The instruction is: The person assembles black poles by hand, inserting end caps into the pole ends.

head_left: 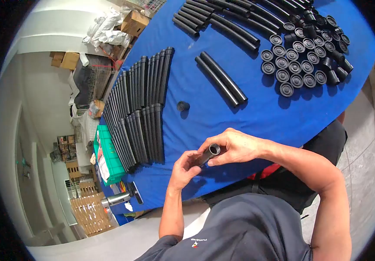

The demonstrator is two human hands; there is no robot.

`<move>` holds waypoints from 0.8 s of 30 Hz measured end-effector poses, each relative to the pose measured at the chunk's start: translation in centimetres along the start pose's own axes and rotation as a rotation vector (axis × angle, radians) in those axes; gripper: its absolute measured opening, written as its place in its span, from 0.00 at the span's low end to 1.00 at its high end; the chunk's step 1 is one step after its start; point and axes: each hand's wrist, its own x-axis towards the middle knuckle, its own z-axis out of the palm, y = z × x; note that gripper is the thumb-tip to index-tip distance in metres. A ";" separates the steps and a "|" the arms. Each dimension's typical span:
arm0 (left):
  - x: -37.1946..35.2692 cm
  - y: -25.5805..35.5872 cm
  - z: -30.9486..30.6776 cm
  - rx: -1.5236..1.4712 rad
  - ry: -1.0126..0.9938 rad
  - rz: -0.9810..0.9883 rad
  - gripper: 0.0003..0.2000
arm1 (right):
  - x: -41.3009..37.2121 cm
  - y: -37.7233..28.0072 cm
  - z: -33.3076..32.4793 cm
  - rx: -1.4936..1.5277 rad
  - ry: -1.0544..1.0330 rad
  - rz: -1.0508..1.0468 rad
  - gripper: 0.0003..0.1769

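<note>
Both of my hands are around a dark tube [206, 155] near the front edge of the blue-covered table [187, 139]. My left hand [185, 168] is closed on its lower end. My right hand [231, 147] wraps the upper end, where the round open mouth faces up. Beyond them a single black cap [182, 105] lies on the cloth, and two long black tubes [221, 79] lie side by side. To the left are rows of black tubes with wider ends [148, 126].
Many round black caps [295, 67] stand in a cluster at the upper right. More tubes [235, 30] lie along the far side. A green crate [117, 161], a phone [137, 193] and a metallic object [117, 199] are at the left edge.
</note>
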 end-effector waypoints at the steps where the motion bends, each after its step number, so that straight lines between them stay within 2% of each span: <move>1: 0.1 -0.1 0.1 0.024 -0.015 -0.010 0.22 | 0.0 0.0 0.0 -0.003 0.002 -0.006 0.21; 3: 0.2 -0.2 0.1 0.072 -0.044 -0.027 0.24 | 0.0 0.0 0.1 -0.002 -0.004 -0.012 0.21; 6: 0.1 -0.6 -0.4 0.088 -0.030 -0.076 0.21 | 0.0 0.0 0.1 0.008 -0.021 -0.004 0.21; 9: 0.4 0.3 0.0 0.086 -0.046 0.038 0.19 | 0.0 -0.1 0.0 0.005 -0.031 0.006 0.21; 11: 0.6 0.8 -0.5 0.225 -0.062 0.075 0.20 | 0.0 -0.1 0.0 0.005 -0.026 0.011 0.21; 15: 0.7 0.8 -0.9 0.368 -0.078 0.117 0.25 | 0.0 0.0 -0.1 0.012 -0.006 0.015 0.21; 18: 0.2 0.4 -0.5 0.206 0.000 0.010 0.26 | 0.0 0.0 -0.2 0.033 -0.011 0.024 0.20; 21: 0.2 0.6 -0.7 0.169 -0.068 -0.021 0.26 | 0.0 -0.2 -0.2 0.033 -0.016 0.021 0.19; 24: 0.2 0.2 -0.5 0.069 -0.044 -0.030 0.24 | 0.0 0.0 -0.1 0.033 -0.007 0.014 0.20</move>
